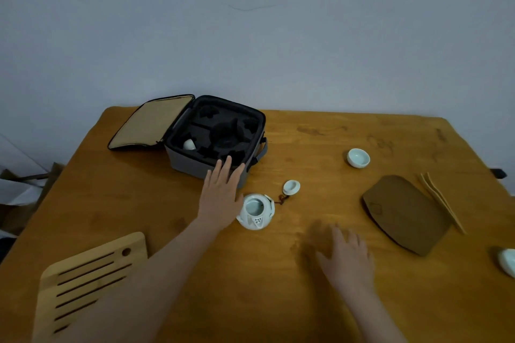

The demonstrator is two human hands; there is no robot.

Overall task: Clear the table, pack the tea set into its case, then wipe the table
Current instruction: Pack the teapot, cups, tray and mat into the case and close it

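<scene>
Now | wooden table (250, 301), grey wall (250, 22) behind | left hand (220, 198) fingers released | right hand (348, 256) fingers released

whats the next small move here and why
Probably close the left hand on the teapot: it stands right beside that open hand, lid off beside it on its cord, and the big middle slot of the case looks empty, with only one cup packed. The right hand holds nothing.
</scene>
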